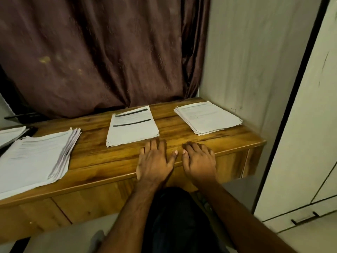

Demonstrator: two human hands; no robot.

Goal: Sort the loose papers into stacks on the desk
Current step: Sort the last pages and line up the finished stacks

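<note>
Wooden desk (94, 157): spanning the view left to right, grain running lengthwise, right end butting against a pale wall (246, 52); drawer front showing below the front edge.

Brown curtain (94, 52): hanging behind the back edge, folds gathering at the right.

Pale cupboard (310, 143): standing beyond the right end of the desk, dark handle (304, 219) showing low down.

Large fanned paper stack (34, 156): lying at the front left of the desktop, sheets slipping sideways along the right side, lower corner overhanging the front edge.

Further papers (11, 134): lying at the far left edge, cropped by the frame; dark object just beside them, too blurred to identify.

Middle paper stack (132, 126): lying near the centre of the desktop, top sheet bearing two dark bars, corners fairly squared.

Right paper stack (207, 116): lying at the back right corner, turned slightly, edges a little uneven.

Left hand (155, 159): resting palm down at the front edge, fingers spread and relaxed, fingertips just short of the middle stack, holding nothing.

Right hand (199, 161): resting palm down beside the left, fingers loosely bent on the wood, holding nothing, well apart from the right stack.

Dark-clothed lap (178, 225): sitting below the desk between the forearms.
</note>
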